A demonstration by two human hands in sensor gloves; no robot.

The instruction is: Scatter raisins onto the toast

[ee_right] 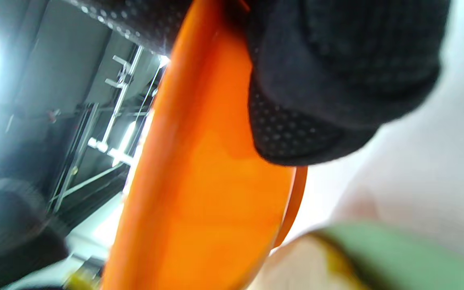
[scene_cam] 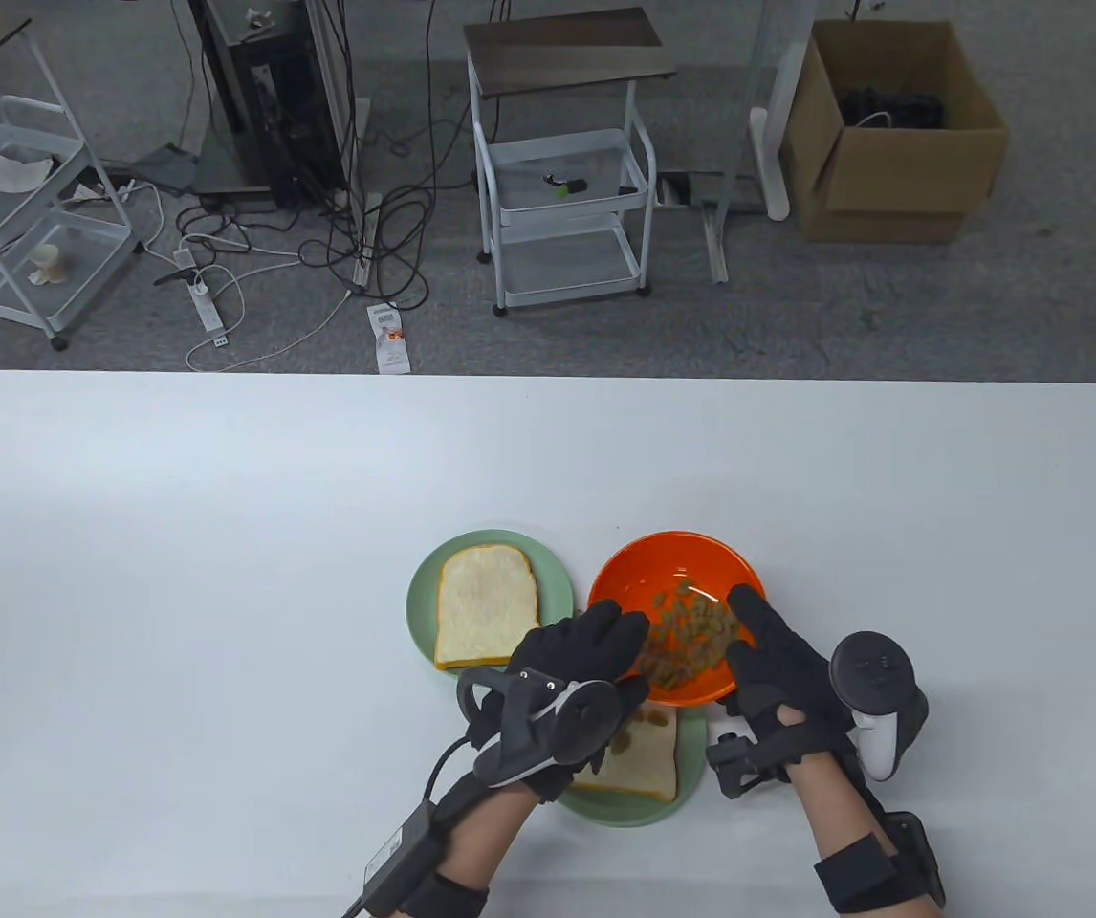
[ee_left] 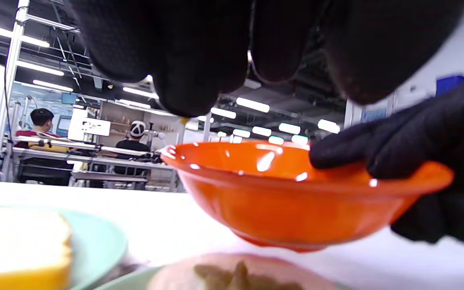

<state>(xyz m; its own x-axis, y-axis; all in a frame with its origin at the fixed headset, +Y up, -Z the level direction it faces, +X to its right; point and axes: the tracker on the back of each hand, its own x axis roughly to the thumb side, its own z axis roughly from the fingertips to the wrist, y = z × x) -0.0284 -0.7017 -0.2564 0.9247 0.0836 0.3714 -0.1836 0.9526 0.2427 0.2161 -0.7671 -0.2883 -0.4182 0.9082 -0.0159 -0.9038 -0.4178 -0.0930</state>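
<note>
Right hand [scene_cam: 782,669] at the right rim of the orange bowl [scene_cam: 677,564], thumb lying over the rim and inside, remaining fingers underneath the wall: grip grasping the bowl. Bowl lifted clear of the white table [scene_cam: 223,535] and tipped, as seen in the left wrist view, its near edge overhanging the nearer green plate [scene_cam: 644,813]. Raisins [scene_cam: 691,636] heaped in the lower, near part of the bowl. Left hand [scene_cam: 572,669] at the bowl's near left rim, fingers reaching over the edge toward the heap; fingertips [ee_left: 183,96] bunched close together in the left wrist view, a small yellowish bit showing just under them. Cannot tell whether that grip is clenched on raisins or merely touching them. Nearer slice of toast [scene_cam: 644,765] on the nearer plate, partly hidden beneath the left hand and the bowl, with a few raisins already lying on its top edge. Second slice of toast [scene_cam: 486,607] bare, on a second green plate [scene_cam: 426,583] to the left of the bowl and farther back, the two plates touching or overlapping under the left hand. Beyond the table, on the grey floor, a white wire cart [scene_cam: 562,191], a cardboard box [scene_cam: 892,143] to its right, and tangled cables [scene_cam: 318,239] to its left.
</note>
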